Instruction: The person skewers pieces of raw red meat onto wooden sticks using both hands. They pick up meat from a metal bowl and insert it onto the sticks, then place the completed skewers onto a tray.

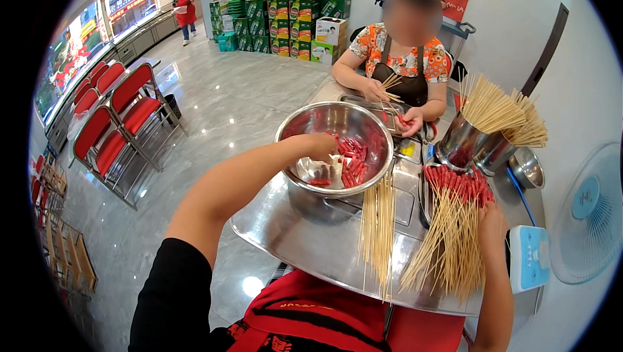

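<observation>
My left hand (323, 146) reaches over the rim of a large steel bowl (336, 191); its fingertips are partly hidden, so I cannot tell whether they hold anything. Red strips of meat (354, 157) lie in the bowl, mostly on its right side. On the table's right part, my right hand (491, 220) touches the right edge of a pile of skewers with red meat at their far ends (457, 184). Whether its fingers grip one is unclear. The bare ends of these skewers fan towards me. Between bowl and pile lies a row of plain bamboo skewers (377, 225).
Across the steel table (302, 249), a co-worker (399, 69) holds bamboo sticks and red meat. Steel canisters (460, 140) packed with skewers, a small steel bowl (527, 167) and a fan (530, 257) stand at the right. Red folding chairs (126, 128) stand left.
</observation>
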Demonstrator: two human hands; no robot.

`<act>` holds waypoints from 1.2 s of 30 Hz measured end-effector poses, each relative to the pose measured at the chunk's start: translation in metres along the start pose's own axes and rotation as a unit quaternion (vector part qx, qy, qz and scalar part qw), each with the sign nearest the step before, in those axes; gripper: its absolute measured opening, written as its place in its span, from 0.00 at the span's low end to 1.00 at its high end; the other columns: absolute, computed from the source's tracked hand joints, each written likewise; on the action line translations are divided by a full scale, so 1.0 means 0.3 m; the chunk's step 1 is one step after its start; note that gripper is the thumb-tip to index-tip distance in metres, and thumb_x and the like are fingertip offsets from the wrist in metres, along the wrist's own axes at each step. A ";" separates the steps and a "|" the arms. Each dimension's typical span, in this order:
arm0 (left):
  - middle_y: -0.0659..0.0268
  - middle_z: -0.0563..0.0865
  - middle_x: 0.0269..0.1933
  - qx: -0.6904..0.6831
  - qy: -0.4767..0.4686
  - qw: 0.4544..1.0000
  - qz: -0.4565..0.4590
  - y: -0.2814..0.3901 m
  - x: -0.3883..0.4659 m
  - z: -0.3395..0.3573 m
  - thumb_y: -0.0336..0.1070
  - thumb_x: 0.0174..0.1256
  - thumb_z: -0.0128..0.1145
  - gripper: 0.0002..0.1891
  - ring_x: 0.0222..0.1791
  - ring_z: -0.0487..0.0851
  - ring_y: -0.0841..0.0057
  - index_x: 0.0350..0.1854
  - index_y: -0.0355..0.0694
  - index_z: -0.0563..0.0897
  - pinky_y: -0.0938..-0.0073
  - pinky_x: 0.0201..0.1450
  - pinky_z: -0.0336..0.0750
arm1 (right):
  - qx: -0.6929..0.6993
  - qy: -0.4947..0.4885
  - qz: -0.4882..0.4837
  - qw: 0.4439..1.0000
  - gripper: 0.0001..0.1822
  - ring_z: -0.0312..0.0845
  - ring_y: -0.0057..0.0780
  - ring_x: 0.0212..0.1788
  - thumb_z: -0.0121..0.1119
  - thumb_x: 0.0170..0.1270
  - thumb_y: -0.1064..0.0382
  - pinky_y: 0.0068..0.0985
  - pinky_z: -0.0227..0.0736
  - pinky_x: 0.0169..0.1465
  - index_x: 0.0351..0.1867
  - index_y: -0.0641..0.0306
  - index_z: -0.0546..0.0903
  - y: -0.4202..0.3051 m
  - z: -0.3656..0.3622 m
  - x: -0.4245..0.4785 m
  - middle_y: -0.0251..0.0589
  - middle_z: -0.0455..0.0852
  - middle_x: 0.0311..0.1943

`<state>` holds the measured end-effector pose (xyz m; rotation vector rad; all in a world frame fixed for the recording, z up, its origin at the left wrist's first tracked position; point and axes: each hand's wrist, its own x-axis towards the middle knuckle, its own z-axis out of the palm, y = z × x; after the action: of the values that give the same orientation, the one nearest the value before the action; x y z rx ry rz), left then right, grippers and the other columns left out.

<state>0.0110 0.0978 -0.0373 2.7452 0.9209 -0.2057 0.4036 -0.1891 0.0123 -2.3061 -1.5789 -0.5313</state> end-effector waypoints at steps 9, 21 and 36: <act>0.49 0.85 0.38 0.006 0.074 0.991 -0.115 0.172 0.192 0.047 0.36 0.46 0.67 0.13 0.42 0.84 0.56 0.34 0.35 0.86 0.62 0.44 0.78 | 0.154 -0.200 -0.091 0.963 0.13 0.81 0.53 0.32 0.55 0.57 0.60 0.42 0.75 0.39 0.31 0.72 0.78 -0.491 0.164 -0.096 0.58 0.83 0.26; 0.62 0.88 0.33 -0.248 0.126 0.959 0.048 0.165 0.087 -0.061 0.29 0.50 0.66 0.09 0.34 0.85 0.76 0.35 0.38 0.87 0.75 0.39 0.77 | 0.207 -0.217 -0.004 0.954 0.11 0.80 0.55 0.34 0.56 0.50 0.63 0.42 0.74 0.42 0.25 0.72 0.82 -0.548 0.244 -0.124 0.61 0.82 0.27; 0.63 0.83 0.42 -0.838 0.205 0.505 0.002 0.278 -0.322 -0.090 0.30 0.69 0.50 0.13 0.41 0.82 0.80 0.54 0.35 0.75 0.82 0.45 0.80 | 0.365 -0.073 0.101 0.922 0.08 0.76 0.35 0.21 0.55 0.59 0.65 0.32 0.70 0.29 0.34 0.67 0.80 -0.576 0.082 -0.162 0.45 0.81 0.20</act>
<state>-0.0132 -0.0151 0.0235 0.8413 0.5184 0.9086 0.2293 -0.1574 -0.0260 -1.9011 -1.2702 0.2611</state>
